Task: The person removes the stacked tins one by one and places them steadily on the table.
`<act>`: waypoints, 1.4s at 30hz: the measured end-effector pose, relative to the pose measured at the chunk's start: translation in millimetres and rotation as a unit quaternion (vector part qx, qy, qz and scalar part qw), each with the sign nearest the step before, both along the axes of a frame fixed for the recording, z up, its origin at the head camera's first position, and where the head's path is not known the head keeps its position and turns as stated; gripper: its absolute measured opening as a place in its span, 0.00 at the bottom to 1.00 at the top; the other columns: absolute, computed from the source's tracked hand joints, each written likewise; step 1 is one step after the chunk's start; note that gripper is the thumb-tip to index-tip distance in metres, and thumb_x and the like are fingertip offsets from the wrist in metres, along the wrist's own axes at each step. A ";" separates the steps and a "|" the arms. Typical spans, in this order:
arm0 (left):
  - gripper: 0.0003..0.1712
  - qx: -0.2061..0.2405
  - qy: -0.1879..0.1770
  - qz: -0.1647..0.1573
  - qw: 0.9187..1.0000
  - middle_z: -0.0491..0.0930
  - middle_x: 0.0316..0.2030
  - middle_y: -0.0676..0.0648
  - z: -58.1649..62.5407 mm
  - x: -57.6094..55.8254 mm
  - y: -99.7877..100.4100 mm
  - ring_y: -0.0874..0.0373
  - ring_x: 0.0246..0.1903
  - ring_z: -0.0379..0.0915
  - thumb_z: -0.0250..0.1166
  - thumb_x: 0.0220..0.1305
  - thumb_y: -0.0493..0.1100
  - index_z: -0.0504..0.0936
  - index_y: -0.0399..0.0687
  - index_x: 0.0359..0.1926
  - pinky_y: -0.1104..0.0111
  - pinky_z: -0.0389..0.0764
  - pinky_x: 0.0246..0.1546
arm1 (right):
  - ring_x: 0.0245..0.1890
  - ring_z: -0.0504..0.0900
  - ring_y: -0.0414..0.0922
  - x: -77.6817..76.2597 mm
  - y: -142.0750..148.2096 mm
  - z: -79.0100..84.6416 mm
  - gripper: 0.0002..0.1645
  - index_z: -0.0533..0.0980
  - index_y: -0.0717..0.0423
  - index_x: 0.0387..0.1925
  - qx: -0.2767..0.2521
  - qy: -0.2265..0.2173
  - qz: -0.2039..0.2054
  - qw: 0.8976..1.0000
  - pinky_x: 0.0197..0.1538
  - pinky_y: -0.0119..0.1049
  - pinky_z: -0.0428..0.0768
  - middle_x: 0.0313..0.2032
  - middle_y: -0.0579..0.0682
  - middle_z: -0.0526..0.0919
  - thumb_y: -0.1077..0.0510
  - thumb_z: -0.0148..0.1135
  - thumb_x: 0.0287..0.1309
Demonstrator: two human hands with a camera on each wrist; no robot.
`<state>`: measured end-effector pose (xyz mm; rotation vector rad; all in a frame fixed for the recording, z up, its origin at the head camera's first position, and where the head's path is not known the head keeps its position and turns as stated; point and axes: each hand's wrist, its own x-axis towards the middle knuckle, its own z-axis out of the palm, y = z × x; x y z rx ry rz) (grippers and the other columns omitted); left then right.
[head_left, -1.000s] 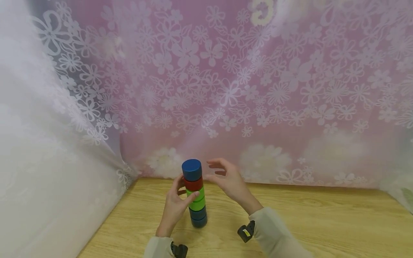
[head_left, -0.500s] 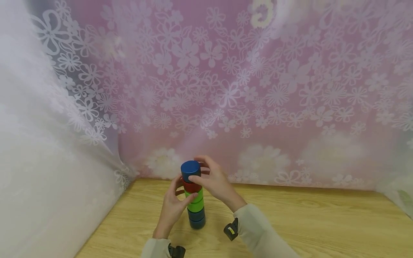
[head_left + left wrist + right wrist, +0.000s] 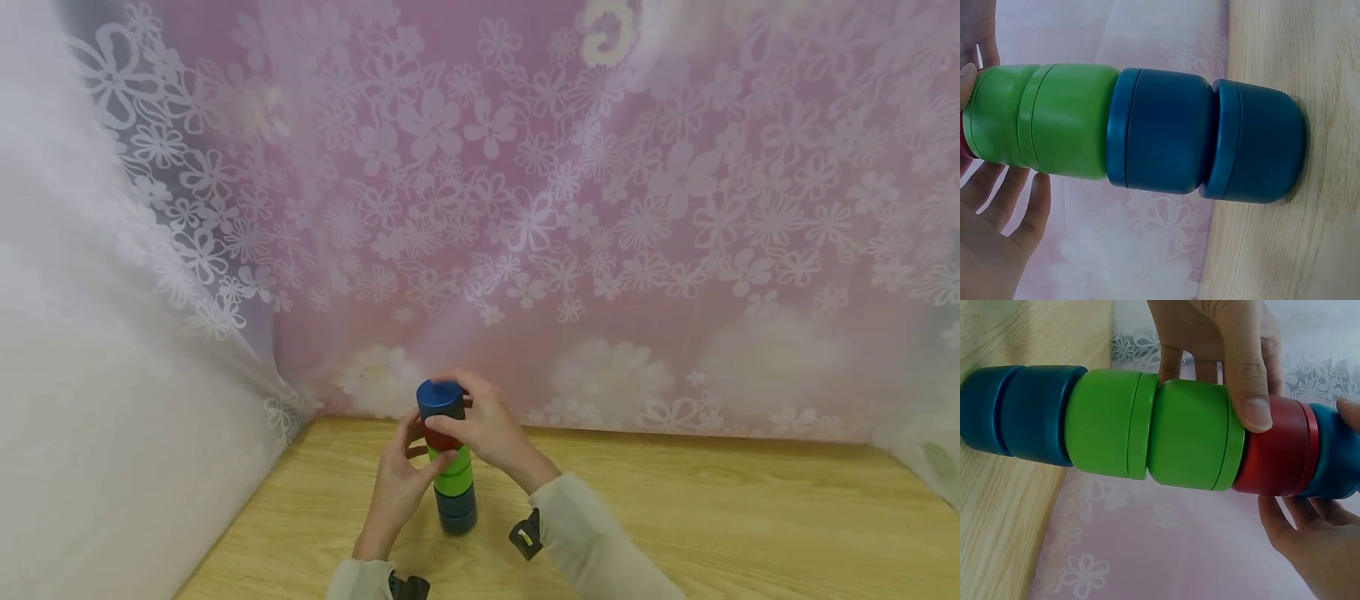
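Note:
Several round lidded tins stand upright in one tower. The top blue tin (image 3: 437,402) sits on a red tin (image 3: 1280,449). Under these come an upper green tin (image 3: 1192,434), a lower green tin (image 3: 1075,119) and two dark blue tins, the higher blue tin (image 3: 1169,131) and the bottom blue tin (image 3: 1266,142). My right hand (image 3: 487,427) holds the top blue tin, its thumb in front and fingers behind. Around the upper green tin, close to the red one, curls my left hand (image 3: 397,485), its thumb at the seam between them; its fingers are partly hidden behind.
The tower stands on a wood-grain table (image 3: 675,508). Behind it hangs a pink flowered curtain (image 3: 675,250), and a white curtain (image 3: 97,400) slopes along the left side.
My right hand has moved left from beside the tower and taken hold of the top blue tin. The left hand keeps about the same place on the tower.

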<state>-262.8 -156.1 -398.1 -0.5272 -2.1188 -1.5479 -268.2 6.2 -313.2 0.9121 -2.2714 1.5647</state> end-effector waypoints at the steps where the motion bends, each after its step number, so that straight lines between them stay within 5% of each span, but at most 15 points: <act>1: 0.38 0.000 0.000 -0.001 1.000 0.80 0.56 0.40 0.0 0.3 -0.2 0.44 0.55 0.76 0.74 0.62 0.34 0.69 0.41 0.70 0.49 0.78 0.52 | 0.56 0.80 0.57 0.1 0.0 -0.5 0.28 0.76 0.59 0.60 0.001 0.000 -0.001 1.000 0.60 0.56 0.77 0.57 0.57 0.79 0.63 0.73 0.60; 30: 0.38 -0.013 -0.004 0.015 1.000 0.80 0.56 0.40 -1.6 3.2 -1.3 0.45 0.54 0.77 0.74 0.61 0.35 0.69 0.41 0.69 0.49 0.79 0.52 | 0.53 0.81 0.58 3.7 20.1 -4.2 0.26 0.79 0.59 0.57 -0.038 -0.004 -0.027 0.999 0.58 0.55 0.79 0.56 0.57 0.81 0.66 0.75 0.56; 42: 0.37 -0.021 0.029 0.006 0.999 0.81 0.55 0.41 -2.1 2.0 1.5 0.45 0.53 0.78 0.74 0.61 0.33 0.70 0.41 0.69 0.53 0.81 0.48 | 0.52 0.81 0.58 0.6 42.3 -7.4 0.27 0.79 0.59 0.57 -0.031 -0.002 -0.041 0.999 0.54 0.52 0.82 0.55 0.57 0.82 0.65 0.76 0.55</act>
